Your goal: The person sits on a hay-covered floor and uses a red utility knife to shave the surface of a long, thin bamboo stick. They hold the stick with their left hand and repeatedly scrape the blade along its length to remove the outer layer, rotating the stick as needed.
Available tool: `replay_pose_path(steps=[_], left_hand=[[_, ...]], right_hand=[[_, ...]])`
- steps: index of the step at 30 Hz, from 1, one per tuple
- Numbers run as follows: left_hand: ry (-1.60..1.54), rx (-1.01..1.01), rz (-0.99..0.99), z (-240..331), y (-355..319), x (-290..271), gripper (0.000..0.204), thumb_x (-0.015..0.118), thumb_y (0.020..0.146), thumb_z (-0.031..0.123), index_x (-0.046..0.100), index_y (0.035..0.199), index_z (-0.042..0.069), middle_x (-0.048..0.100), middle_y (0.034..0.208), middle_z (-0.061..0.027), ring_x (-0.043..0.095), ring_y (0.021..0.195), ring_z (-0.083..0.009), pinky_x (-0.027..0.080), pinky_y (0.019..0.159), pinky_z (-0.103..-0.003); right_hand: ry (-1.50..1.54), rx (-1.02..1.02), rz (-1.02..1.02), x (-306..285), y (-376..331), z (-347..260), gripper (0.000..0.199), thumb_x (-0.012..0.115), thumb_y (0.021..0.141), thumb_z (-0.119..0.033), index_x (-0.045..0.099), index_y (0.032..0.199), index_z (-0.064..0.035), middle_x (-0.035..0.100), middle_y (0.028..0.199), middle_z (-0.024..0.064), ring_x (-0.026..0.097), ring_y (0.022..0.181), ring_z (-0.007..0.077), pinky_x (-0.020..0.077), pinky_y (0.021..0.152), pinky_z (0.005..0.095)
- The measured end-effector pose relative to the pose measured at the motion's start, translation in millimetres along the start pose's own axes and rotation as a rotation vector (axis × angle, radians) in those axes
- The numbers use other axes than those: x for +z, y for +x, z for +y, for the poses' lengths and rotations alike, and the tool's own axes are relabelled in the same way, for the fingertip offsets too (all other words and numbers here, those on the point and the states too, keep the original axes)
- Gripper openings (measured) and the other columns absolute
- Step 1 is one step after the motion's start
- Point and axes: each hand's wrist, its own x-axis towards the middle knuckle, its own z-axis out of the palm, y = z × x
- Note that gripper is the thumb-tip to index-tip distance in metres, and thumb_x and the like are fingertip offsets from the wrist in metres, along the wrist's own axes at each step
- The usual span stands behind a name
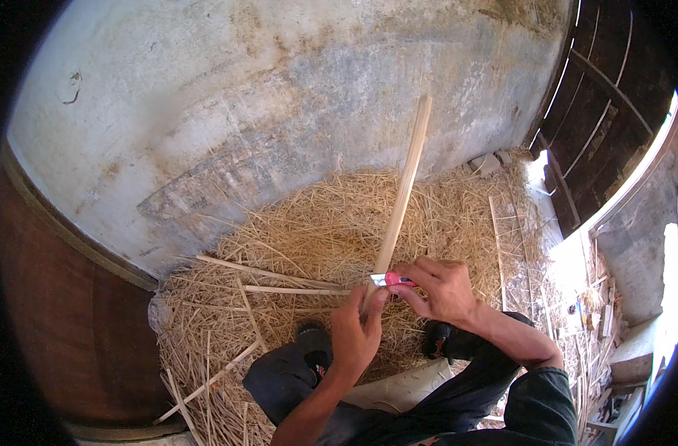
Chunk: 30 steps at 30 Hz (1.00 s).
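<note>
Closest to me are my own knees in dark trousers (pixel 294 379), folded above a bed of dry straw (pixel 316 223). My left hand (pixel 357 331) is closed around the lower end of a long pale bamboo strip (pixel 403 186), which rises tilted toward a stained grey wall (pixel 279 89). My right hand (pixel 443 286) pinches a small pink-handled knife (pixel 391 279), its blade touching the strip just above my left fingers. Several loose split strips (pixel 279 279) lie on the straw to the left. A dark wooden door (pixel 599 97) stands at right.
</note>
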Motion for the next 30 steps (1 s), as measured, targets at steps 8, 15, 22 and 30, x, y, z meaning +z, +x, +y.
replay_pose_path(steps=[8, 15, 22, 30], left_hand=[[0.028, -0.066, -0.033, 3.8, -4.7, 0.2, 0.038, 0.064, 0.108, 0.036, 0.066, 0.095, 0.0, 0.052, 0.06, -0.0085, 0.049, 0.052, -0.0185, 0.041, 0.052, -0.038], [0.045, -0.083, -0.082, 11.7, -5.9, -2.9, 0.036, 0.064, 0.108, 0.034, 0.066, 0.096, 0.0, 0.052, 0.059, -0.009, 0.05, 0.051, -0.0184, 0.041, 0.052, -0.037], [0.065, -0.075, -0.101, 8.6, -11.1, -4.7, 0.035, 0.064, 0.108, 0.033, 0.066, 0.097, 0.0, 0.055, 0.059, -0.0115, 0.055, 0.049, -0.0215, 0.042, 0.05, -0.039], [0.071, -0.074, -0.143, 1.5, -27.7, -11.2, 0.033, 0.065, 0.108, 0.032, 0.066, 0.098, 0.001, 0.056, 0.058, -0.0125, 0.056, 0.046, -0.0228, 0.041, 0.048, -0.04]], right_hand=[[-0.043, 0.124, 0.058, -14.5, 10.0, 8.5, 0.021, 0.081, 0.09, -0.027, 0.079, 0.108, -0.0168, 0.071, 0.083, 0.0045, 0.071, 0.064, 0.0258, 0.0562, 0.054, 0.0384], [-0.036, 0.127, 0.109, -23.7, 14.5, 14.5, 0.024, 0.086, 0.085, -0.022, 0.079, 0.103, -0.0073, 0.072, 0.082, 0.0086, 0.069, 0.063, 0.0255, 0.053, 0.054, 0.0355], [-0.005, 0.155, 0.16, -25.0, 17.2, 25.4, 0.022, 0.084, 0.087, -0.019, 0.078, 0.103, -0.0058, 0.072, 0.082, 0.01, 0.071, 0.065, 0.0252, 0.055, 0.058, 0.035], [-0.034, 0.295, 0.274, -42.6, 29.9, 51.6, 0.017, 0.079, 0.093, -0.022, 0.08, 0.104, -0.0077, 0.076, 0.087, 0.0117, 0.072, 0.067, 0.0249, 0.057, 0.063, 0.035]])
